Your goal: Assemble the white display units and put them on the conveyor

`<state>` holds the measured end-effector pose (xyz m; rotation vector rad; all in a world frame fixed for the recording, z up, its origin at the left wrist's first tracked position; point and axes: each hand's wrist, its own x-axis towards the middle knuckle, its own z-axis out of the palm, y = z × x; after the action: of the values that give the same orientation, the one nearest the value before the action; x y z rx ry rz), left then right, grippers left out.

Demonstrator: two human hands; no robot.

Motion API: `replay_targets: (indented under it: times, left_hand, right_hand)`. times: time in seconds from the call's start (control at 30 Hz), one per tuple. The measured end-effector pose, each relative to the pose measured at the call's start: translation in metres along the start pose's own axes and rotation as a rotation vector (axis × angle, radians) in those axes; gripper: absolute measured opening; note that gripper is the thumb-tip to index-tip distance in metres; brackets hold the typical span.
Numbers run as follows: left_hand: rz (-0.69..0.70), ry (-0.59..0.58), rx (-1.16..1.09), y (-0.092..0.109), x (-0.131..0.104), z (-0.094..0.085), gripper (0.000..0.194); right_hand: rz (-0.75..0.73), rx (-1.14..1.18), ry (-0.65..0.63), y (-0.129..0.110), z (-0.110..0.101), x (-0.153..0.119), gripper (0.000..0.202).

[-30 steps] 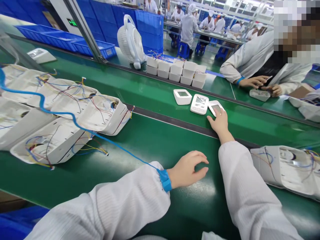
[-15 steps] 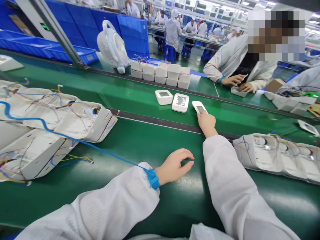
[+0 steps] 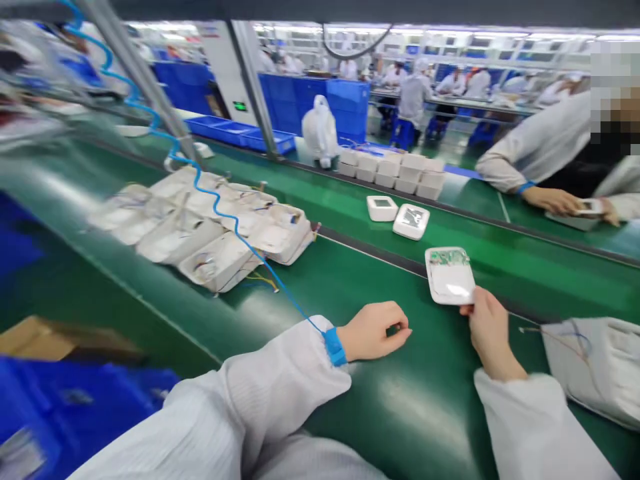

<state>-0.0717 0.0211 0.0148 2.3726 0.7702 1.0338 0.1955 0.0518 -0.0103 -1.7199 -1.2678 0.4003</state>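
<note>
In my right hand is a white plastic cover with rounded corners, gripped at its lower right corner. Its inner side faces me, with a green circuit board along the top. The cover is held up over the dark strip of the green bench. My left hand is over the bench to the left, fingers curled and thumb tip against them, with nothing visible inside. A blue wrist strap circles that wrist. Beyond the hands lie two white covers with display windows, one nearer and one farther left.
Several white housings with loose wires sit on the left; another housing is at right. A coiled blue cord runs from my wrist strap across the left housings. Stacked white boxes stand behind. A co-worker's hands hold a part opposite.
My right hand has brought the cover nearer and turned its inner side into view. My left fingertips have closed toward the thumb. The view has swung left.
</note>
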Motion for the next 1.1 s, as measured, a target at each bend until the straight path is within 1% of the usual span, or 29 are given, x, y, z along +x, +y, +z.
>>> replay_targets:
  times: [0.07, 0.1, 0.13, 0.17, 0.23, 0.27, 0.3, 0.33, 0.37, 0.4, 0.47, 0.5, 0.57, 0.63, 0.7, 0.83, 0.93, 1.0, 1.03, 1.1]
  left_hand:
    - [0.016, 0.077, 0.237, -0.007, -0.02, -0.034, 0.009]
    - [0.005, 0.122, 0.375, -0.011, -0.033, -0.056, 0.01]
    - [-0.048, 0.189, 0.508, -0.017, -0.047, -0.08, 0.012]
    - [-0.134, 0.276, 0.621, -0.024, -0.063, -0.105, 0.013]
    - [-0.384, 0.477, 0.795, -0.039, -0.094, -0.156, 0.014]
    - [-0.506, 0.536, 0.888, -0.047, -0.109, -0.179, 0.016]
    - [-0.597, 0.525, 0.979, -0.054, -0.122, -0.199, 0.019]
    - [-0.668, 0.455, 1.046, -0.06, -0.134, -0.215, 0.022]
    - [-0.721, 0.363, 1.092, -0.064, -0.142, -0.226, 0.025]
    - [-0.768, 0.28, 1.137, -0.067, -0.148, -0.234, 0.027]
    - [-0.838, 0.142, 1.196, -0.066, -0.152, -0.24, 0.027]
    - [-0.863, 0.094, 1.212, -0.064, -0.15, -0.24, 0.026]
    - [-0.892, 0.034, 1.22, -0.056, -0.145, -0.237, 0.025]
    - [-0.904, 0.02, 1.215, -0.047, -0.141, -0.236, 0.024]
    - [-0.904, 0.036, 1.206, -0.036, -0.141, -0.237, 0.025]
    - [-0.92, 0.07, 1.138, -0.017, -0.15, -0.24, 0.027]
    - [-0.949, 0.052, 1.08, -0.002, -0.153, -0.242, 0.028]
    - [-0.926, 0.024, 1.044, 0.01, -0.15, -0.244, 0.029]
    - [-0.891, -0.002, 1.018, 0.017, -0.147, -0.245, 0.029]
    - [-0.753, -0.104, 0.926, 0.033, -0.138, -0.242, 0.028]
  right_hand:
    - [0.035, -0.017, -0.11, 0.004, -0.002, -0.011, 0.049]
    - [0.038, -0.057, -0.16, 0.005, -0.004, -0.014, 0.048]
    - [0.041, -0.092, -0.202, 0.005, -0.005, -0.016, 0.047]
    - [0.045, -0.126, -0.231, 0.004, -0.005, -0.017, 0.047]
    - [0.048, -0.173, -0.261, 0.0, -0.005, -0.016, 0.048]
    - [0.047, -0.19, -0.268, -0.002, -0.004, -0.015, 0.048]
    - [0.043, -0.203, -0.278, -0.005, -0.004, -0.014, 0.048]
    - [0.037, -0.214, -0.287, -0.007, -0.003, -0.013, 0.047]
    - [0.031, -0.222, -0.295, -0.009, -0.002, -0.012, 0.047]
    - [0.027, -0.227, -0.301, -0.01, -0.002, -0.012, 0.047]
    - [0.025, -0.232, -0.303, -0.011, -0.001, -0.012, 0.046]
    - [0.023, -0.232, -0.301, -0.011, -0.001, -0.012, 0.046]
    - [0.014, -0.224, -0.297, -0.011, -0.002, -0.013, 0.045]
    - [0.005, -0.212, -0.294, -0.011, -0.002, -0.013, 0.045]
    - [0.0, -0.203, -0.297, -0.012, -0.003, -0.013, 0.045]
    - [0.003, -0.199, -0.308, -0.013, -0.005, -0.013, 0.044]
    - [0.013, -0.212, -0.302, -0.014, -0.005, -0.013, 0.042]
    - [0.011, -0.215, -0.299, -0.014, -0.005, -0.014, 0.042]
    - [0.008, -0.215, -0.3, -0.014, -0.005, -0.014, 0.043]
    - [0.006, -0.216, -0.298, -0.012, -0.005, -0.013, 0.045]
